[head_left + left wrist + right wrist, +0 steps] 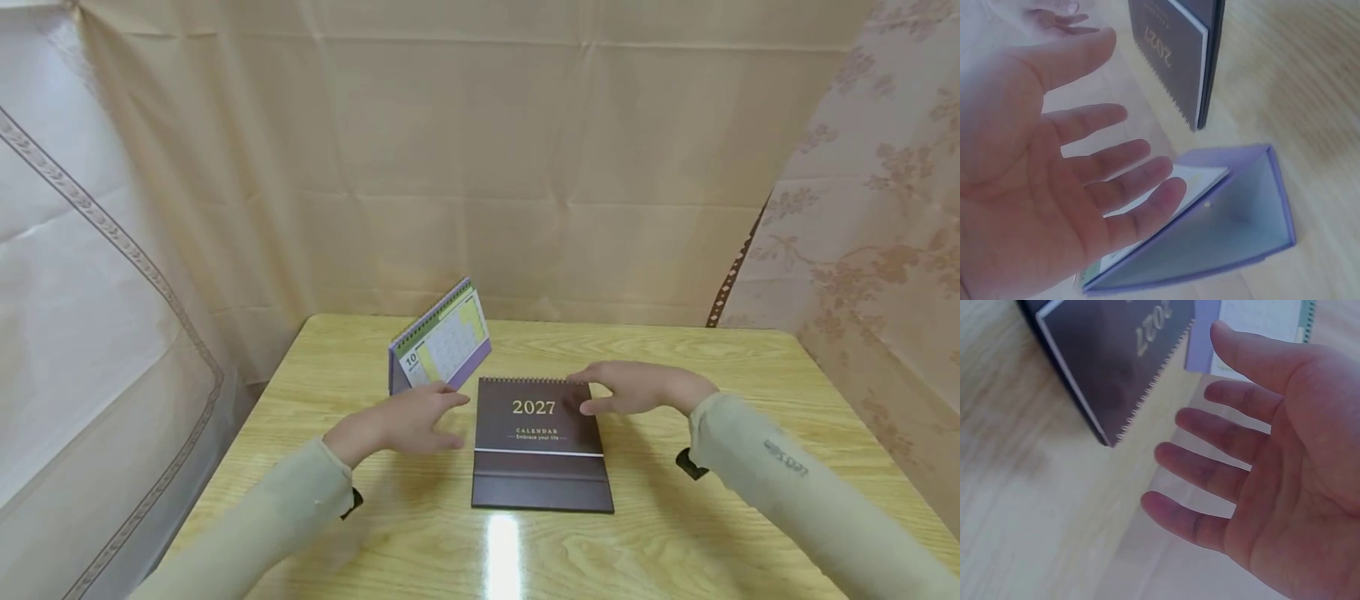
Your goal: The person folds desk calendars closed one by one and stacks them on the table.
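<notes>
Flanking a dark-brown rectangular desk calendar (536, 483), gold "2027" on its cover, the bare L hand (408, 421) and bare R hand (637, 385) are out over the yellow wood-grain worktop (652, 342). L grip: fingers spread, thumb apart, btwn the brown cal. and a purple-edged, tent-shaped desk calendar (450, 337); can't tell if it touches the latter. R grip: spread too, thumb apart, at the brown cal.'s far R corner; contact can't be told. Brown cal. sits approx. mid-worktop, spiral edge far side, white page edge across its front. Purple one stands upright at an angle, just beyond & left, page marked "10". Pale long sleeves (262, 508) on both arms, w/ a black strap (690, 465) at the R cuff. Beige cloth curtain (480, 167) hangs behind.
</notes>
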### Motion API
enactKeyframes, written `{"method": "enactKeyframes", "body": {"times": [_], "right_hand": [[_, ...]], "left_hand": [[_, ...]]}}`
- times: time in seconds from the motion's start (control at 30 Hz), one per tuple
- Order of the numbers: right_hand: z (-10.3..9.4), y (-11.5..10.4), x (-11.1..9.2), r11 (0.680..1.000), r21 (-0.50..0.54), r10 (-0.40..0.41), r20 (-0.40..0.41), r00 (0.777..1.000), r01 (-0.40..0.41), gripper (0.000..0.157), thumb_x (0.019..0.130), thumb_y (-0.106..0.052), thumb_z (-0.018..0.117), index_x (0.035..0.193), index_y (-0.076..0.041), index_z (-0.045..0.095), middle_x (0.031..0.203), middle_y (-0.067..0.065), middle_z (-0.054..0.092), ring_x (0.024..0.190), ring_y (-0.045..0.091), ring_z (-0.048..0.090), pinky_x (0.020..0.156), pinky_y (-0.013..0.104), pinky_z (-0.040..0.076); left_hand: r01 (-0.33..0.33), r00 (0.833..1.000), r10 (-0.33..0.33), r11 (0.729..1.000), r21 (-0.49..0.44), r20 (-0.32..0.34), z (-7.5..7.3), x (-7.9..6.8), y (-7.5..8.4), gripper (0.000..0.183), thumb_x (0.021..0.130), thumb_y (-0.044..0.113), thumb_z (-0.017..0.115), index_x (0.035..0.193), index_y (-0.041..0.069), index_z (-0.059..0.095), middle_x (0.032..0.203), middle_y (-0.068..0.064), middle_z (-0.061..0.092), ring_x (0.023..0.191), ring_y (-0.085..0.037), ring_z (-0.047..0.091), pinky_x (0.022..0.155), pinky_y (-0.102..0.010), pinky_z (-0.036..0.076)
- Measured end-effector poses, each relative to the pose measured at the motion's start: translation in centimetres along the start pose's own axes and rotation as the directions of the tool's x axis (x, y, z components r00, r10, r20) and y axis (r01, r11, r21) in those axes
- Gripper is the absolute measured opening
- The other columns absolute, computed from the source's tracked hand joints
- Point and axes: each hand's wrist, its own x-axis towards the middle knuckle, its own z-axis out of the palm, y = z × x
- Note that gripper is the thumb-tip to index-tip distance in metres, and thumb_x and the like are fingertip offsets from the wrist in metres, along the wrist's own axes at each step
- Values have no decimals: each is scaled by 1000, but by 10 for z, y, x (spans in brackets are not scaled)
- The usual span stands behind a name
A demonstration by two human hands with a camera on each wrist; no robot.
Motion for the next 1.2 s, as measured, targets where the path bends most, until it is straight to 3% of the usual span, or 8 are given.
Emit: {"method": "enactKeyframes", "body": {"times": [0.27,0.47,0.57,0.7,0.93,1.07,1.2], "right_hand": [[-25,-4,8,999,-30,-25,38,999,26,62,106,-38,55,152,1,42,148,21,51,133,41,50,109,57,40],[-44,-15,18,997,1,-74,18,997,74,61,106,-36,54,152,1,41,147,22,50,130,42,53,107,57,42],[-52,-22,23,995,22,-100,-14,995,101,58,106,-33,55,150,3,43,145,24,51,127,43,55,106,58,43],[-64,-27,31,992,63,-102,-80,992,107,56,106,-28,56,148,6,44,142,27,53,124,43,58,104,55,45],[-76,-31,57,981,169,-63,-217,974,100,58,106,-29,56,151,3,41,142,23,55,130,42,53,107,53,43],[-74,-39,72,971,230,-6,-269,963,70,64,105,-35,56,155,-1,36,149,22,49,133,42,50,109,53,41],[-70,-44,91,953,298,53,-327,944,50,68,105,-40,54,158,-4,31,154,22,42,138,41,45,112,53,39]], "left_hand": [[-21,997,18,999,-47,-70,-23,-12,-6,56,99,35,67,143,3,56,142,-20,52,120,-31,58,99,-47,49],[-28,982,15,997,-66,-190,-39,-25,-15,54,99,33,67,144,5,55,140,-16,55,114,-31,61,93,-46,52],[-28,961,4,996,-81,-276,-47,-32,-19,53,98,32,68,143,7,56,136,-16,57,112,-31,61,86,-43,54],[-27,921,-20,993,-113,-390,-53,-37,-25,48,98,30,69,139,7,58,128,-13,58,103,-28,60,72,-36,52],[2,838,-109,981,-196,-535,-53,-46,-37,44,98,25,69,137,6,58,133,-14,54,114,-31,56,79,-41,52],[20,813,-190,954,-299,-551,-50,-51,-45,49,101,28,66,140,2,52,140,-20,49,118,-40,54,86,-50,53],[64,809,-293,906,-419,-510,-44,-54,-54,60,104,36,59,148,-2,41,147,-27,39,123,-45,50,94,-57,49]]}}
